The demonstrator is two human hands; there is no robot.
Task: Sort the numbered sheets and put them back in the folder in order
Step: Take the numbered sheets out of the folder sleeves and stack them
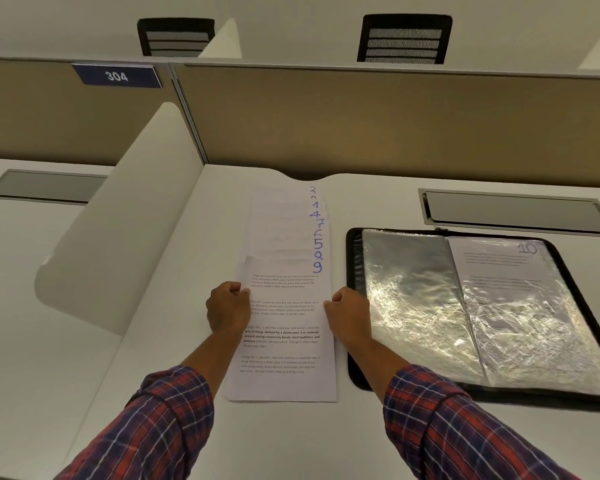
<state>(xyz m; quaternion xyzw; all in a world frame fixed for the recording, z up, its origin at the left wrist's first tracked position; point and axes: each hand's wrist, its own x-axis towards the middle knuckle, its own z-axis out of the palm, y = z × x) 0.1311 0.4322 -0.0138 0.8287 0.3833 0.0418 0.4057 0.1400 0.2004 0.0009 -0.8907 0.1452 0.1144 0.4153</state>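
Note:
A fanned stack of printed sheets lies on the white desk, blue handwritten numbers showing down the right corners; the top sheet reads 9. My left hand pinches the top sheet's left edge. My right hand pinches its right edge. To the right lies an open black folder with shiny plastic sleeves; its right-hand sleeve holds the sheet numbered 10.
A curved white divider stands to the left of the sheets. A tan partition closes the desk's far edge, with a sign reading 304. A grey cable flap sits behind the folder. Two black chairs stand beyond.

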